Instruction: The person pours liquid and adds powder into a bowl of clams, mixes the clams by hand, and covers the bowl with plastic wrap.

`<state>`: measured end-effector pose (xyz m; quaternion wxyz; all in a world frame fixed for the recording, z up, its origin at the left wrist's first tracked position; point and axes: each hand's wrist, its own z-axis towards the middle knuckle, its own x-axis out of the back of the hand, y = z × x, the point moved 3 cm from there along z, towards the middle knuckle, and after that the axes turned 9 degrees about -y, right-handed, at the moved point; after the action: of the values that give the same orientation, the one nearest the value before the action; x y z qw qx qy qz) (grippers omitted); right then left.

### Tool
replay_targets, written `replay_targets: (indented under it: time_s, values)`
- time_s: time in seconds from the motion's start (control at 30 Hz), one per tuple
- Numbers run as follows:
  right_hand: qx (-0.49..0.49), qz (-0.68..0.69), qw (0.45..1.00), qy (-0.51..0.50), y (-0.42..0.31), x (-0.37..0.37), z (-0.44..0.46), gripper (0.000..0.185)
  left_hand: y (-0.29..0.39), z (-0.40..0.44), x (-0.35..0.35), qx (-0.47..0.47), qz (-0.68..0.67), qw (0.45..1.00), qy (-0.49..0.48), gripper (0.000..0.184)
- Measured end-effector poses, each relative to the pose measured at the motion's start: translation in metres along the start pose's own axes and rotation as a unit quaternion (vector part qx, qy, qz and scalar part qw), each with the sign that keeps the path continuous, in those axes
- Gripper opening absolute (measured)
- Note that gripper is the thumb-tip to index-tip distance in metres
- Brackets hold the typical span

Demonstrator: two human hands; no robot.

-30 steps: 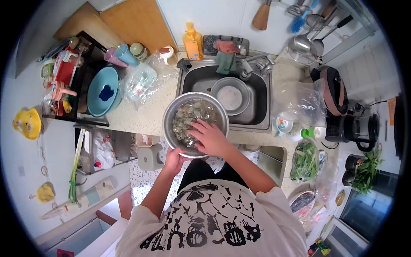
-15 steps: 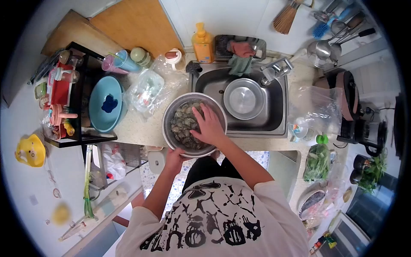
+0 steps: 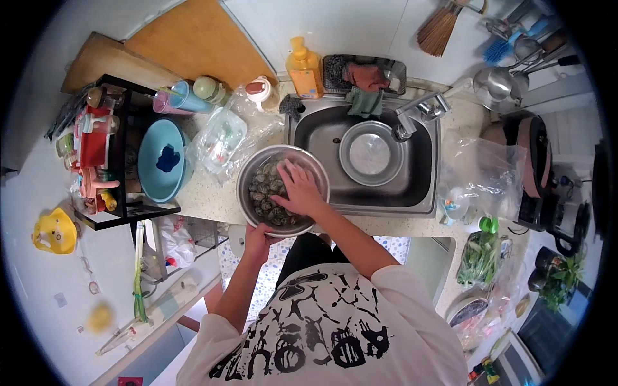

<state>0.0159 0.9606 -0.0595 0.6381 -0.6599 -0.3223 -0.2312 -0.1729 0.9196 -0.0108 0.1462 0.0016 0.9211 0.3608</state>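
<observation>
A steel bowl [image 3: 317,172] with dark, shell-like pieces [image 3: 264,193] inside is at the counter's front edge, left of the sink. My left hand [image 3: 259,241] grips its rim at the near side, fingers wrapped under it. Over the pieces lies my right hand [image 3: 300,191], palm down inside the bowl with its fingers spread, touching them. In the sink [image 3: 315,135] a second metal bowl [image 3: 371,153] sits below the faucet [image 3: 418,114].
A blue basin [image 3: 154,183] and a plastic bag [image 3: 222,138] are to the left. Behind the sink stand an orange bottle [image 3: 304,71] and a wire basket with cloths [image 3: 367,76]. On the right are a clear bag [image 3: 492,170] and bagged greens [image 3: 479,257].
The view has shifted, so the sink appears farther right. The held bowl is now beside the sink rather than over its left edge, and my right hand has moved over the pieces.
</observation>
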Motion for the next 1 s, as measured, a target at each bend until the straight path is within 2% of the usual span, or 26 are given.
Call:
replay_targets:
  time_s: [0.27,0.57,0.67,0.77,1.0]
  values:
    - [0.023,0.013,1.0,0.011,0.002,-0.005,0.008,0.093,0.012,-0.001,-0.015,-0.013,0.009,0.999,0.031,0.052]
    - [0.011,0.043,0.999,0.005,0.001,-0.01,0.013,0.097,0.024,-0.002,-0.024,-0.008,0.052,0.997,0.053,0.064]
    - [0.007,0.064,0.998,0.012,0.0,-0.009,0.014,0.096,0.032,-0.004,-0.032,-0.007,0.074,0.996,0.044,0.066]
    - [0.0,0.083,0.996,0.022,-0.001,-0.011,0.014,0.092,0.037,-0.003,-0.034,0.012,0.086,0.995,0.039,0.078]
    - [-0.022,0.133,0.989,0.068,0.003,-0.021,0.014,0.087,0.052,-0.001,-0.054,-0.004,0.144,0.988,0.047,0.082]
